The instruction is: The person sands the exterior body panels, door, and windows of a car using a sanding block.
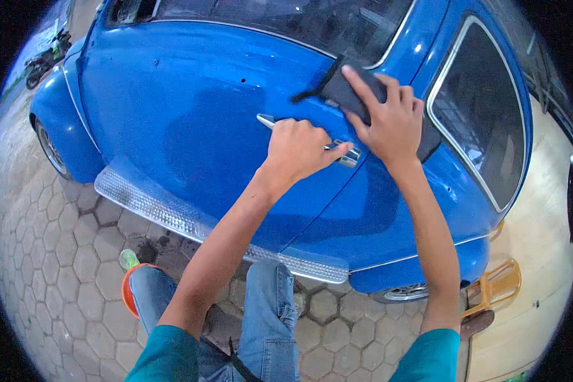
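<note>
A blue car [172, 76] fills the view before me, its door side facing me. My left hand [299, 151] is closed around the chrome door handle [265, 120], whose two ends show past the fingers. Higher up and to the right, my right hand [393, 121] holds a dark grey cloth [352, 95] against the bodywork near the rear edge of the door. Its fingers are bent over the cloth, and part of the cloth shows beyond the wrist. A black strip hangs from the cloth's left side.
Below the door runs a metal running board [165, 207] close to my legs. An orange bucket [129, 296] stands by my left leg on hexagonal paving [76, 280]. A yellow plastic chair [506, 283] is at the right. Farther back at the left is a motorcycle [39, 63].
</note>
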Motion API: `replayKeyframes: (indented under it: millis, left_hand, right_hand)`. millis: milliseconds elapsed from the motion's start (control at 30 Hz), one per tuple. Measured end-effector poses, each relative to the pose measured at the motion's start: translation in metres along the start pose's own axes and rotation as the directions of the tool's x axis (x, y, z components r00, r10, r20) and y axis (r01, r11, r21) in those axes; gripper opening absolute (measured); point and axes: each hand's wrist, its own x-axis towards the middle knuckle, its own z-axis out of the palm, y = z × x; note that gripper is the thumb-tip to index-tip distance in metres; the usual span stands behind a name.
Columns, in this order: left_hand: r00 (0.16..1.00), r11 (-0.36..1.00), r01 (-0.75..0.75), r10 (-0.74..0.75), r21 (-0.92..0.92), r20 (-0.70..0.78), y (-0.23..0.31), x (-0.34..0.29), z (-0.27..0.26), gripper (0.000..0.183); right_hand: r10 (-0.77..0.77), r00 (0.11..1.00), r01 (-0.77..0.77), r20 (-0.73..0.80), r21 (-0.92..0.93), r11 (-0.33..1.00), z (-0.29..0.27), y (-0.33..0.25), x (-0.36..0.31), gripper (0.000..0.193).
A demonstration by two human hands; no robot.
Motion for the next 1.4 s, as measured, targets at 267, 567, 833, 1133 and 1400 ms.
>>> replayKeyframes:
  millis: [267, 567, 833, 1133, 1400]
  left_hand:
    - [0.988, 1.000, -0.001, 0.003, -0.008, 0.157, 0.004, 0.004, -0.013, 0.073]
    - [0.997, 0.996, -0.025, 0.032, -0.086, 0.077, -0.001, -0.001, -0.005, 0.067]
    - [0.988, 0.986, -0.108, 0.121, -0.128, 0.099, -0.008, 0.002, -0.011, 0.062]
    - [0.971, 0.982, -0.157, 0.173, -0.106, 0.168, -0.021, -0.005, -0.009, 0.031]
    - [0.983, 0.987, -0.119, 0.132, -0.105, 0.127, -0.010, -0.003, -0.012, 0.026]
  right_hand:
    - [0.272, 0.958, -0.275, -0.086, -0.022, 0.961, 0.006, 0.019, 0.026, 0.063]
    - [0.321, 0.945, -0.325, -0.066, -0.065, 0.943, -0.009, 0.031, -0.025, 0.061]
    - [0.264, 0.963, -0.264, 0.053, -0.001, 0.965, -0.026, 0.041, -0.126, 0.063]
    - [0.257, 0.965, -0.257, 0.044, -0.005, 0.966, -0.023, 0.022, -0.187, 0.073]
    - [0.798, 0.601, -0.798, -0.044, 0.024, 0.603, -0.030, 0.072, -0.150, 0.072]
